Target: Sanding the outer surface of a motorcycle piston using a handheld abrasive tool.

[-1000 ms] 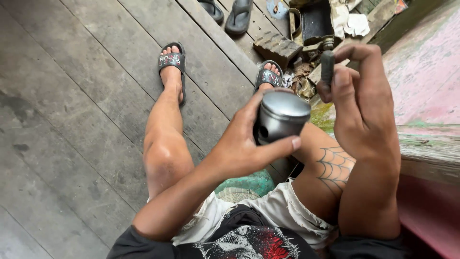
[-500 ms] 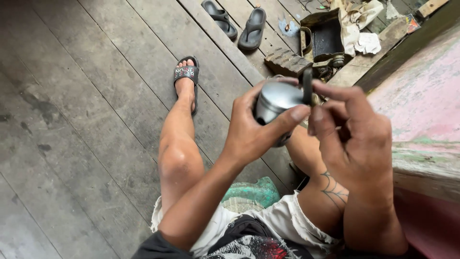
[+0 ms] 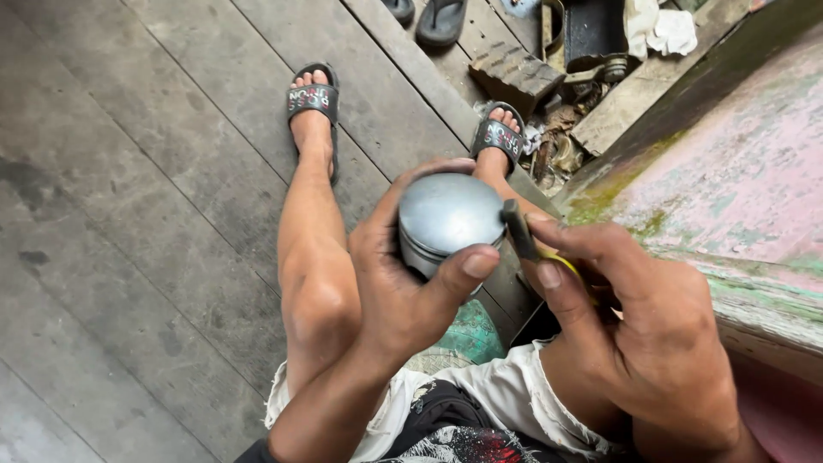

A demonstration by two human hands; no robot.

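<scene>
Left hand (image 3: 403,283) clamped around a metal piston (image 3: 450,219), held above the knees; right hand (image 3: 651,334) pinches a dark tool (image 3: 519,231) against its rim. An open dark box (image 3: 591,34) sits on the plank floor (image 3: 154,171), beside a wood block (image 3: 514,77) and sandals (image 3: 441,21). A mossy pink wall (image 3: 737,180) stands at right.

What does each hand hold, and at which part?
The left hand holds a round metal piston by its side wall, thumb in front. The right hand pinches a small dark tool near its upper end against the piston's rim.
</scene>
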